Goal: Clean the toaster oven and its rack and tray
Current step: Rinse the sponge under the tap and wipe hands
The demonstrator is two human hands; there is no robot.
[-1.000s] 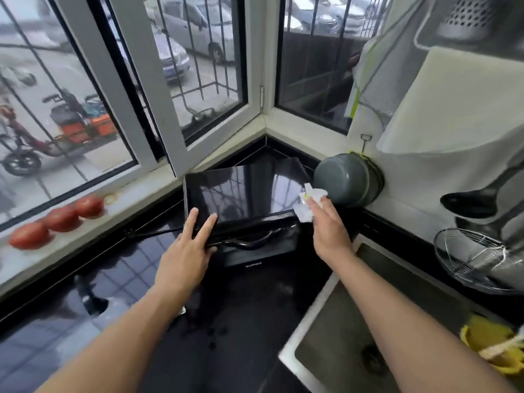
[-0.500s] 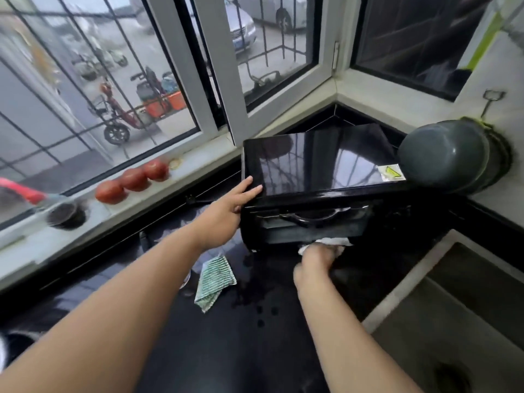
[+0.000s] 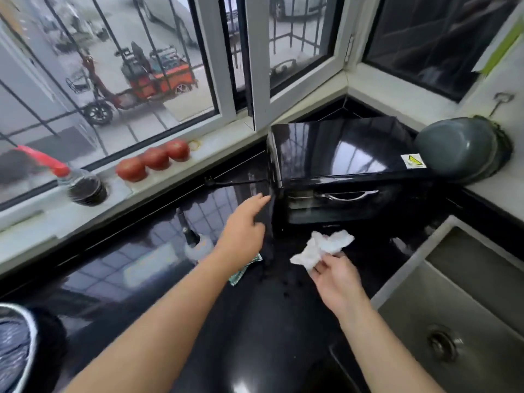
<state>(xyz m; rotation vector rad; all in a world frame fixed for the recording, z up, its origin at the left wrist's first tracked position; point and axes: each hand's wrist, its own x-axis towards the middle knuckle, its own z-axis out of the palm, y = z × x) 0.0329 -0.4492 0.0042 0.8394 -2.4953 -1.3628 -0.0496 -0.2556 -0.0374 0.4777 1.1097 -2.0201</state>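
Glossy black desk (image 3: 255, 336) fills a window corner, with the toaster oven (image 3: 346, 171) standing door-shut at its back. Right grip (image 3: 336, 275) pinches a crumpled white wipe (image 3: 320, 246), just short of the oven's front. Left grip (image 3: 245, 228), fingers loosely apart and empty, reaches the oven's near-left corner, above a green cloth (image 3: 243, 269).

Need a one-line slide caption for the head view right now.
Right hand holds a white wipe before the closed black toaster oven; left hand reaches its left front corner.
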